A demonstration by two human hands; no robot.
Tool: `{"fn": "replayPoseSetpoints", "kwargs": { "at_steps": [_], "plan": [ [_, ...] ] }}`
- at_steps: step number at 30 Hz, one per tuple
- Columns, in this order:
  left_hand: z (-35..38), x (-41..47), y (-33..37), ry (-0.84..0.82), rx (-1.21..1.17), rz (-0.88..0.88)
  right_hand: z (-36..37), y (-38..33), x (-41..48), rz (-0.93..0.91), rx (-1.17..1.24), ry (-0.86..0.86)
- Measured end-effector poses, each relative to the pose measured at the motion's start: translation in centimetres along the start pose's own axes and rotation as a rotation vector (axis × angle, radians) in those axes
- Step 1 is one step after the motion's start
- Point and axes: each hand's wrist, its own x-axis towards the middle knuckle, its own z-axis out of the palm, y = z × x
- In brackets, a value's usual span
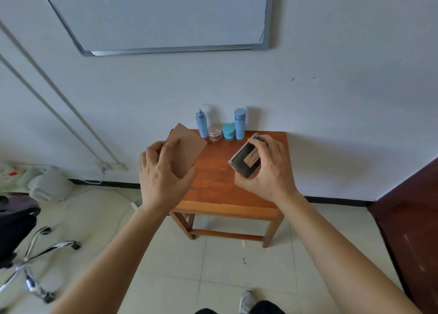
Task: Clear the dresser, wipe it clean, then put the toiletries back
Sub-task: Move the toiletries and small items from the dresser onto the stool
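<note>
Brown card [189,145] sits gripped in the left hand [161,178] over the table's [213,180] left edge; the right hand [267,171] grips a black case [244,159] over its right.

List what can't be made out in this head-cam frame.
Head view throughout.
- Label on the black case: too small and blurred, right hand covers part.
- Near corner of the brown card: under the left hand.
- White bottle: mostly behind the blue spray bottle.
- Chair: cut off by the left edge.
</note>
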Motion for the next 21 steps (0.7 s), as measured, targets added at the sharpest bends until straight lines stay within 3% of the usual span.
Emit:
{"fn": "replayPoseSetpoints", "kwargs": {
  "at_steps": [10,21],
  "plan": [
    [8.3,10.2,-7.3,-0.139,-0.104,-0.143,9.5,1.8,10.4,-0.005,-0.046,-0.163],
    [18.4,23.3,-20.3,-0.451,-0.130,-0.258,22.3,0.4,18.2,0.237,-0.112,-0.292]
  ]
}}
